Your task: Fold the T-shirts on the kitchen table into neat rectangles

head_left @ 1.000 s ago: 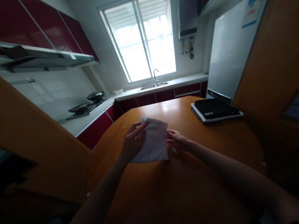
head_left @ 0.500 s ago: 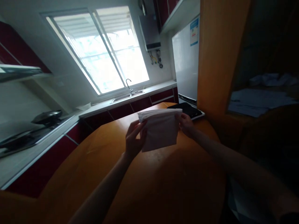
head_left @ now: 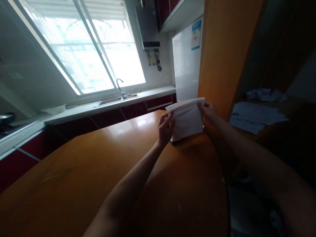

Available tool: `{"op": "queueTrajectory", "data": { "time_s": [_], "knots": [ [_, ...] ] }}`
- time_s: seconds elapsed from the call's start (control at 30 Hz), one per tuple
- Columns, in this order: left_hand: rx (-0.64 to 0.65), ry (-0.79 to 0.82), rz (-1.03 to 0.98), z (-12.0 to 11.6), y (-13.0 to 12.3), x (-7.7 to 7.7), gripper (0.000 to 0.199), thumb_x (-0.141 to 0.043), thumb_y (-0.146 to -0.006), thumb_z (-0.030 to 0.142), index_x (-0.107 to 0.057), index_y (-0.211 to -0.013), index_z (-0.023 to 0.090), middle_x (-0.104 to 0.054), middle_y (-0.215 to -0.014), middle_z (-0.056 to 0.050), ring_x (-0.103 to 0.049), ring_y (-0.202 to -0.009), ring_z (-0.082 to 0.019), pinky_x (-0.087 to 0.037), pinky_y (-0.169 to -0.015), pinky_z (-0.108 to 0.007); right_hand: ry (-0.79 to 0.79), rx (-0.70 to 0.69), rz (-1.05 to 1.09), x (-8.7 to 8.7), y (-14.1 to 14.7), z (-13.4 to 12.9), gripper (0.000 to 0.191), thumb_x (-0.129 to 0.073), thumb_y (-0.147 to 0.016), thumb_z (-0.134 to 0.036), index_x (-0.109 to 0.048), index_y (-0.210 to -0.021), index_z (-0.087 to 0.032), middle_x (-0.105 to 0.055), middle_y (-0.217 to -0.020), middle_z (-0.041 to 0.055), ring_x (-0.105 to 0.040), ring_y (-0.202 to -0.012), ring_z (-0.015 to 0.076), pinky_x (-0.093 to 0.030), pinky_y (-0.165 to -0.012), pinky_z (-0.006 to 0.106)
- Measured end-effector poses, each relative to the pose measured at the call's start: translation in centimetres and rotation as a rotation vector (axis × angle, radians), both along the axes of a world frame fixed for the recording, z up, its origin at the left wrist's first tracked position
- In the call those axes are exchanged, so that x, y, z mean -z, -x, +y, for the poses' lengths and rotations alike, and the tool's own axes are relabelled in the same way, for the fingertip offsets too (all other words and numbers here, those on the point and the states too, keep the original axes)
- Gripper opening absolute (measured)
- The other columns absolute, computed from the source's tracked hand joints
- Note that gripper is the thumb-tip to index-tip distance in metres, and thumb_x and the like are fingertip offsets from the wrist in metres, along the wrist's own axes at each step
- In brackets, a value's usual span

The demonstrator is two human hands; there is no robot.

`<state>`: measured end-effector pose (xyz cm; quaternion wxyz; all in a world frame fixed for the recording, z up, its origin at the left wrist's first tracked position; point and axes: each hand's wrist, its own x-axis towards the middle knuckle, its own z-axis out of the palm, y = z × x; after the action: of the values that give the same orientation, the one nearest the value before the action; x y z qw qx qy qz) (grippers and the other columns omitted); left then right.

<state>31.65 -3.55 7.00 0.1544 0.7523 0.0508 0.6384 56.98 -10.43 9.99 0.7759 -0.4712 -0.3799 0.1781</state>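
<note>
A folded white cloth (head_left: pixel 187 119) hangs upright above the far right part of the wooden table, its layered fold along the top. My left hand (head_left: pixel 166 126) pinches its left upper edge between thumb and fingers. At the upper right corner, my right hand (head_left: pixel 208 111) is closed on the same cloth. Behind the cloth, the dark item at the table's far right is almost wholly hidden.
The round wooden table (head_left: pixel 103 158) spreads out below my arms. Beyond it are a counter with a sink (head_left: pixel 116 99) and a white fridge (head_left: pixel 185 62). White sheets or cloths (head_left: pixel 254 115) lie at the right, beside a wooden panel (head_left: pixel 222 59).
Both hands have carried the cloth right and away from me, toward the dark item at the table's far right. My view has turned to the right.
</note>
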Motion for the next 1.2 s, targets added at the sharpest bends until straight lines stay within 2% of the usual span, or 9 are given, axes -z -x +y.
{"op": "queueTrajectory", "data": {
  "time_s": [0.27, 0.5, 0.63, 0.77, 0.87, 0.97, 1.03, 1.1, 1.2],
  "knots": [
    [0.081, 0.265, -0.025, 3.7, -2.7, 1.8, 0.045, -0.06, -0.096, 0.044, -0.059, -0.137, 0.027, -0.054, -0.131, -0.011, -0.055, -0.12, -0.024, -0.06, -0.078, -0.028, 0.15, -0.079, -0.082, -0.4, -3.1, 5.0, 0.032, -0.085, -0.072, -0.038, -0.072, -0.088, -0.014, -0.076, -0.089, 0.0059, -0.067, -0.076, 0.0162, -0.056, -0.075, 0.029],
    [0.098, 0.563, -0.022, 8.4, -3.7, 3.6, 0.049, -0.069, -0.09, 0.04, -0.062, -0.134, 0.02, -0.06, -0.131, -0.012, -0.065, -0.108, -0.021, -0.057, -0.088, -0.029, 0.488, -0.04, -0.058, 0.1, -2.9, 9.9, 0.018, -0.08, -0.079, -0.023, -0.07, -0.09, -0.012, -0.076, -0.087, 0.0071, -0.066, -0.068, 0.0141, -0.055, -0.065, 0.025],
    [0.022, 0.839, 0.082, 10.8, -4.1, 4.7, 0.047, -0.07, -0.089, 0.026, -0.062, -0.133, 0.016, -0.066, -0.128, -0.013, -0.068, -0.097, -0.02, -0.058, -0.087, -0.031, 0.589, 0.003, -0.077, 1.3, -2.8, 12.6, 0.026, -0.085, -0.071, -0.02, -0.07, -0.09, -0.011, -0.075, -0.081, 0.0068, -0.066, -0.065, 0.0156, -0.056, -0.063, 0.026],
    [-0.042, 0.994, 0.212, 12.3, -4.1, 5.3, 0.043, -0.069, -0.087, 0.02, -0.065, -0.129, 0.009, -0.073, -0.105, -0.013, -0.07, -0.086, -0.017, -0.058, -0.082, -0.031, 0.684, 0.089, -0.1, 3.2, -2.6, 14.3, 0.041, -0.089, -0.062, -0.018, -0.068, -0.096, -0.009, -0.073, -0.077, 0.0059, -0.066, -0.065, 0.0164, -0.056, -0.063, 0.028],
    [-0.017, 1.011, 0.238, 12.9, -4.0, 5.4, 0.045, -0.071, -0.085, 0.02, -0.065, -0.129, 0.011, -0.073, -0.093, -0.008, -0.069, -0.075, -0.015, -0.059, -0.073, -0.03, 0.725, 0.124, -0.122, 4.5, -2.7, 14.9, 0.038, -0.089, -0.062, -0.019, -0.068, -0.093, -0.009, -0.071, -0.074, 0.0041, -0.064, -0.062, 0.0156, -0.056, -0.063, 0.028],
    [-0.005, 1.012, 0.243, 13.0, -3.9, 5.3, 0.049, -0.074, -0.081, 0.019, -0.065, -0.128, 0.012, -0.073, -0.094, -0.009, -0.069, -0.075, -0.017, -0.059, -0.071, -0.031, 0.722, 0.137, -0.149, 5.0, -3.0, 15.1, 0.033, -0.087, -0.064, -0.019, -0.068, -0.089, -0.01, -0.071, -0.073, 0.0039, -0.064, -0.061, 0.015, -0.056, -0.064, 0.029],
    [-0.002, 0.922, 0.217, 13.0, -3.8, 5.2, 0.051, -0.076, -0.077, 0.015, -0.067, -0.127, 0.013, -0.073, -0.104, -0.012, -0.07, -0.082, -0.019, -0.059, -0.076, -0.033, 0.702, 0.143, -0.171, 5.1, -3.2, 15.2, 0.032, -0.086, -0.065, -0.019, -0.068, -0.09, -0.011, -0.071, -0.075, 0.0044, -0.065, -0.063, 0.0152, -0.057, -0.066, 0.029],
    [-0.019, 0.753, 0.186, 12.9, -3.8, 5.2, 0.052, -0.075, -0.075, 0.014, -0.067, -0.127, 0.016, -0.07, -0.117, -0.013, -0.069, -0.088, -0.02, -0.059, -0.08, -0.034, 0.679, 0.146, -0.199, 5.1, -3.3, 15.4, 0.031, -0.086, -0.067, -0.021, -0.068, -0.091, -0.012, -0.072, -0.076, 0.0048, -0.066, -0.066, 0.0158, -0.057, -0.068, 0.029],
    [-0.115, 0.6, 0.216, 12.9, -3.9, 5.5, 0.051, -0.072, -0.077, 0.017, -0.067, -0.128, 0.017, -0.067, -0.124, -0.014, -0.067, -0.095, -0.023, -0.056, -0.087, -0.037, 0.657, 0.158, -0.25, 5.3, -3.3, 15.8, 0.029, -0.085, -0.066, -0.023, -0.068, -0.087, -0.013, -0.072, -0.076, 0.0047, -0.066, -0.069, 0.0169, -0.057, -0.071, 0.03]
  ]
}}
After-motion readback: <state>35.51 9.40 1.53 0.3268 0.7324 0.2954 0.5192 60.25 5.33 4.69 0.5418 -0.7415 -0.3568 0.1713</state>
